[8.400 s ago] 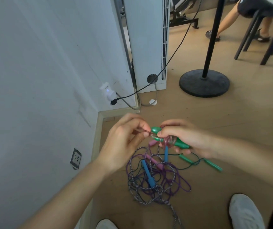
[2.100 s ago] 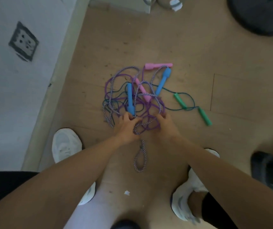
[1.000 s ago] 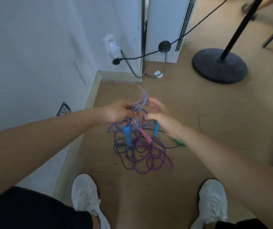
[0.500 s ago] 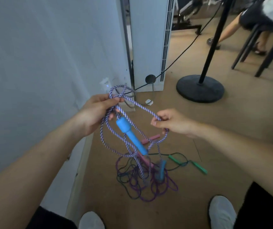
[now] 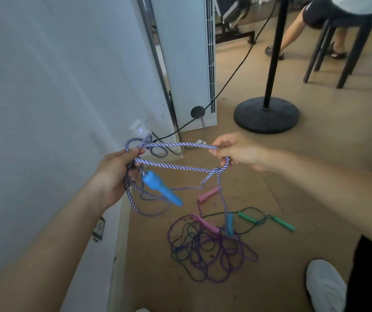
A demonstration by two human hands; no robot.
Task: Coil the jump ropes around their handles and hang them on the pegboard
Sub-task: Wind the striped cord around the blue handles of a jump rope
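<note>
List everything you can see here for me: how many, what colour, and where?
striped rope: one, blue-and-white, stretched between both hands
blue handles: two; one dangling from that rope, one on the floor
pink handles: two, on the floor
green handles: two, on the floor, rightmost
thin ropes: two, purple and dark green, tangled on the floor
stand base: one, black, floor behind
tall unit: one, white, against the wall
cable: one, black, from the wall past the unit
stool: one, black, top right, someone seated
shoe: one plainly shown, white, bottom right
left hand: grips rope loops
right hand: pinches the rope
</note>
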